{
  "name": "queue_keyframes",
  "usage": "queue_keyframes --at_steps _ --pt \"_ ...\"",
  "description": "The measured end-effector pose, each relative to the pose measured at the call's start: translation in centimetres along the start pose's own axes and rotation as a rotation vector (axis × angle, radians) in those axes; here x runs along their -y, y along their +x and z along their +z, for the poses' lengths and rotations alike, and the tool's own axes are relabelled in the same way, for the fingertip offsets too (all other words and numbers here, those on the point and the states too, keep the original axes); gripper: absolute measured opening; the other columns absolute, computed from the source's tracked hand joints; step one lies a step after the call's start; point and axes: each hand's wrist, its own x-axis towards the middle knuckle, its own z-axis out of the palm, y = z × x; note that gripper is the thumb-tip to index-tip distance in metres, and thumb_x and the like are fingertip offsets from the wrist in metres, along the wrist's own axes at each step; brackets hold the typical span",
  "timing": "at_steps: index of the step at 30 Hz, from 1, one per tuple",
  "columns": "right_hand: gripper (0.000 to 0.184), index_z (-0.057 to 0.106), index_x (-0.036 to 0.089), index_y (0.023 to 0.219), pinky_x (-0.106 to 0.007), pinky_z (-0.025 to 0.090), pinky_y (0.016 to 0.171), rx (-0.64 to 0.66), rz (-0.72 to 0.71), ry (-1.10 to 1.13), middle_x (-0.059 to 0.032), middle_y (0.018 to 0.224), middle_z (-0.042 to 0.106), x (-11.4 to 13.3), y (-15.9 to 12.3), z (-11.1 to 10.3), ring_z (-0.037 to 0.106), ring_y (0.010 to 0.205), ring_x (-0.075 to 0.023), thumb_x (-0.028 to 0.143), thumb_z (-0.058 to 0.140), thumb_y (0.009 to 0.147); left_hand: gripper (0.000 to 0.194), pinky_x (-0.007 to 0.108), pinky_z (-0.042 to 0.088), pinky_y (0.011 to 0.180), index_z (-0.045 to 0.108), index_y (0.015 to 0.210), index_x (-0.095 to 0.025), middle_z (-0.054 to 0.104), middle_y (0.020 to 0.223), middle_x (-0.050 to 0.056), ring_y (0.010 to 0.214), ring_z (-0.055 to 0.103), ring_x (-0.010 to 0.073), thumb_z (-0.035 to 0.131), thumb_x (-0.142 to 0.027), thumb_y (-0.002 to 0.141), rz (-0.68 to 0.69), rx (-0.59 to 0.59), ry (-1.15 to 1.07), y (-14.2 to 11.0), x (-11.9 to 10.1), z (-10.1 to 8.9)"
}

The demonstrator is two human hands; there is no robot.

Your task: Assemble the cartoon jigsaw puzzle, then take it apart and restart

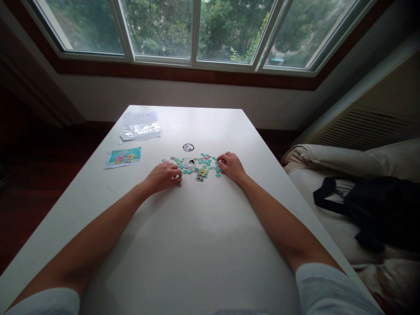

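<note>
Small teal and pink jigsaw puzzle pieces (205, 162) lie in a loose cluster on the white table (197, 236). My left hand (165, 175) rests at the cluster's left side, fingers curled together over some pieces; whatever is in them is hidden. At the right edge, my right hand (232, 165) has its bent fingertips closed at a puzzle piece (218, 173). Among the pieces sits a round ring-like fitting (189, 163). Nearest me in the cluster is a section with a yellow cartoon figure (201, 173).
A picture card (123, 157) with pink and yellow cartoon figures lies left of the pieces. Behind it is a clear plastic bag over paper (141, 126). A round hole (188, 148) opens in the table. Dark clothing (380, 210) lies on a pale seat at right.
</note>
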Motion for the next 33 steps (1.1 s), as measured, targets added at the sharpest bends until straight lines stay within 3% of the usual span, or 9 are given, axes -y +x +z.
queue_keyframes --at_steps 7,10,14,18,21,33 --pt "0.018 0.075 0.022 0.096 -0.039 0.044 0.09 0.006 0.014 -0.006 -0.0082 0.093 0.065 0.2 -0.1 -0.2 0.056 0.093 -0.0247 0.028 0.059 0.091 0.033 0.032 0.046 0.082 0.073 0.114 -0.029 0.071 0.105 0.005 0.094 0.065 0.0205 0.048 -0.016 0.097 0.029 -0.016 -0.043 0.3 -1.0 0.7" --pt "0.018 0.075 0.022 0.096 -0.041 0.042 0.092 0.0 -0.002 -0.04 -0.0098 0.099 0.066 0.9 -0.2 -0.4 0.056 0.097 -0.0265 0.028 0.058 0.092 0.026 0.035 0.047 0.087 0.073 0.111 -0.026 0.071 0.103 0.006 0.095 0.064 0.0229 0.053 -0.021 0.095 -0.034 -0.075 -0.015 0.4 -1.7 0.9" --pt "0.02 0.073 0.023 0.103 -0.043 0.039 0.096 0.018 -0.11 -0.073 -0.0105 0.106 0.067 3.4 -0.7 -0.8 0.056 0.103 -0.0276 0.031 0.056 0.096 0.014 0.038 0.047 0.084 0.074 0.094 -0.023 0.069 0.095 0.008 0.091 0.061 0.0246 0.064 -0.031 0.09 -0.131 -0.095 0.033 0.4 -2.8 0.9" --pt "0.027 0.071 0.025 0.111 -0.042 0.038 0.096 0.139 -0.252 -0.065 -0.0094 0.11 0.067 6.5 -1.5 -0.8 0.055 0.104 -0.027 0.043 0.055 0.099 0.009 0.038 0.045 0.081 0.073 0.09 -0.022 0.068 0.092 0.007 0.09 0.061 0.0247 0.065 -0.026 0.088 -0.172 -0.099 0.035 0.5 -3.4 1.4" --pt "0.035 0.07 0.026 0.117 -0.043 0.038 0.097 0.186 -0.282 -0.103 -0.011 0.114 0.065 8.0 -1.9 -0.6 0.053 0.109 -0.0294 0.052 0.061 0.095 0.008 0.038 0.046 0.081 0.071 0.09 -0.023 0.067 0.091 0.006 0.09 0.06 0.0246 0.064 -0.023 0.087 -0.198 -0.107 -0.013 0.5 -3.4 1.8" --pt "0.048 0.067 0.027 0.12 -0.045 0.039 0.098 0.235 -0.288 -0.101 -0.0115 0.115 0.062 8.0 -2.1 -0.1 0.051 0.112 -0.0314 0.06 0.071 0.086 0.016 0.039 0.045 0.082 0.06 0.088 -0.023 0.066 0.088 0.005 0.09 0.057 0.026 0.065 -0.014 0.076 -0.206 -0.166 -0.161 1.4 -4.1 2.5"
